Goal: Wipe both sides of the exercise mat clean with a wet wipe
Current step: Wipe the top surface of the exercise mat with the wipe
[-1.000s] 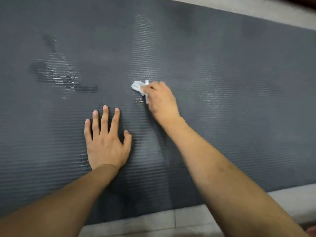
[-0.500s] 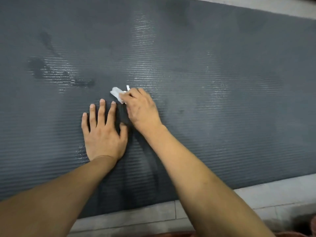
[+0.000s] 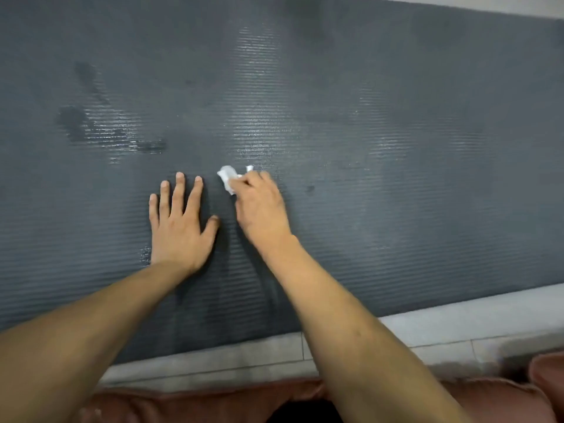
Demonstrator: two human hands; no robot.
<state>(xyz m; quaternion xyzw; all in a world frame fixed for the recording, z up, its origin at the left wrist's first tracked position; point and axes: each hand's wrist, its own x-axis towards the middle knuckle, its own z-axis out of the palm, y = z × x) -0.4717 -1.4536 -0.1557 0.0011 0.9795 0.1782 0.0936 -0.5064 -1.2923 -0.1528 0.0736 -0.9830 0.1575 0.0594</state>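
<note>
Here the right hand [image 3: 262, 206] grips a crumpled wet wipe [image 3: 228, 177] at its eleven o'clock, pressed onto the mat [image 3: 396, 148]; the left hand [image 3: 178, 227] lies flat, fingers straight.

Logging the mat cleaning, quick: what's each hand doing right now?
Left hand: open, fingers straight, flat on the exercise mat.
Right hand: fingers curled round the crumpled wet wipe, pressing it on the mat.

You have one dark grey ribbed exercise mat [image 3: 396, 148] in front of you, and one crumpled white wet wipe [image 3: 227, 175] on it. You count two hands, a left hand [image 3: 178, 227] and a right hand [image 3: 262, 209], each on one bare forearm. Two dark wet patches [image 3: 79, 123] show on the mat's left part.
</note>
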